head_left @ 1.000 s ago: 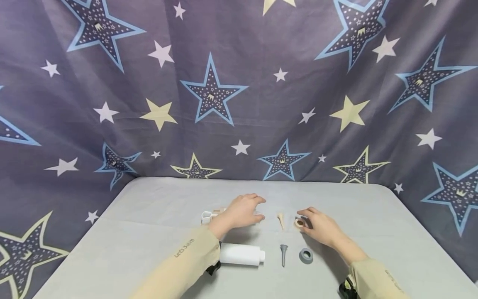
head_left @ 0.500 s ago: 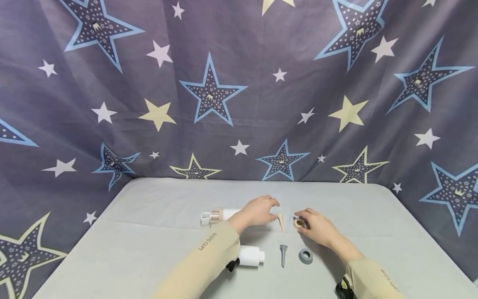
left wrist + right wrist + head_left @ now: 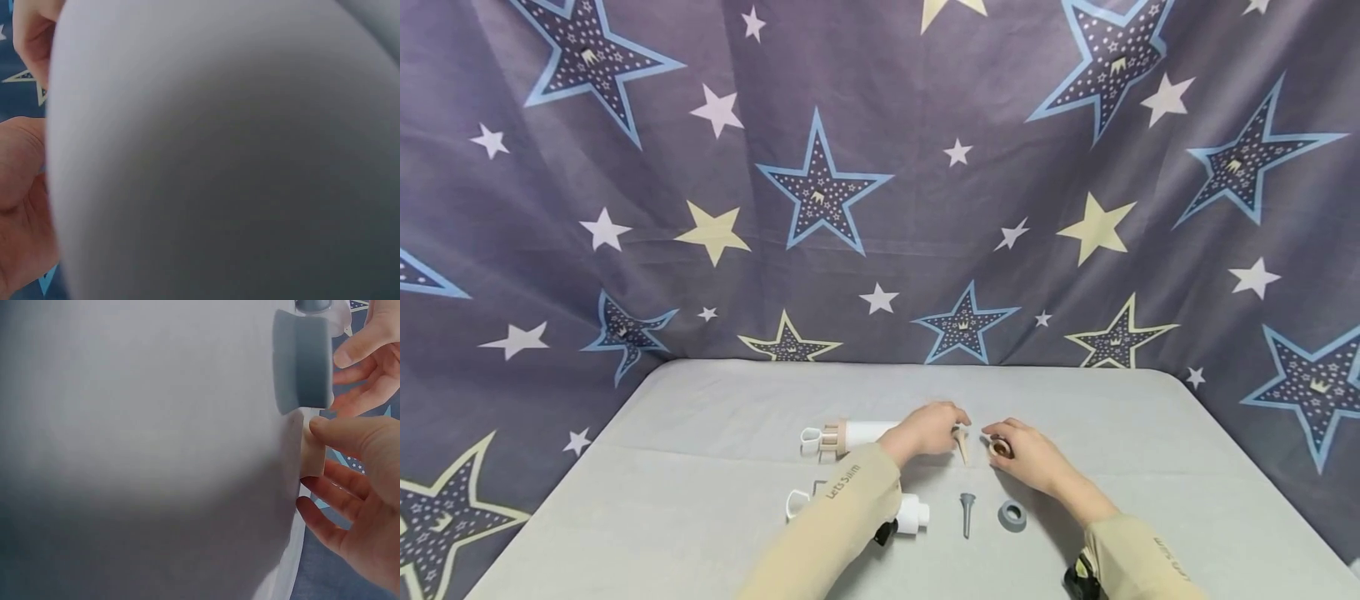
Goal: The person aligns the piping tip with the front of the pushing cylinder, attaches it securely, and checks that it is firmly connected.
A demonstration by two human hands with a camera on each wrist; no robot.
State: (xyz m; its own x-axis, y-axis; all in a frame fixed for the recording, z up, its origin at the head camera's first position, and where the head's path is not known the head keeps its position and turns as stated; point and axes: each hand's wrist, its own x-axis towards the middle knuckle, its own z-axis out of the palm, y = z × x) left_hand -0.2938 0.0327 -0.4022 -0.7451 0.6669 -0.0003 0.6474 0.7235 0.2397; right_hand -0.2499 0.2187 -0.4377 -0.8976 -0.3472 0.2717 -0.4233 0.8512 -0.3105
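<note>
My left hand (image 3: 928, 427) is at a small beige tapered piece with a flared top (image 3: 962, 446), which lies on the table. Its thumb and fingers are at the flared end; whether they grip it is hidden. My right hand (image 3: 1032, 454) pinches a beige ring (image 3: 1000, 448) by its rim. In the right wrist view the thumb is on one edge of this beige ring (image 3: 314, 453) and a finger on the opposite edge. Nearer me lie a grey tapered piece (image 3: 967, 514) and a grey ring (image 3: 1012, 516). The left wrist view shows mostly blurred white surface.
Left of the hands lies a white cylinder (image 3: 867, 431) with a beige collar and a white loop handle. A second white cylinder (image 3: 913, 514) lies nearer me, partly under the left sleeve (image 3: 842, 517). A star-patterned cloth (image 3: 880, 192) hangs behind the pale table (image 3: 715, 475).
My left hand has moved right, from beside the white cylinder to the beige tapered piece, uncovering the cylinder's collar and handle. My right hand has stayed at the beige ring.
</note>
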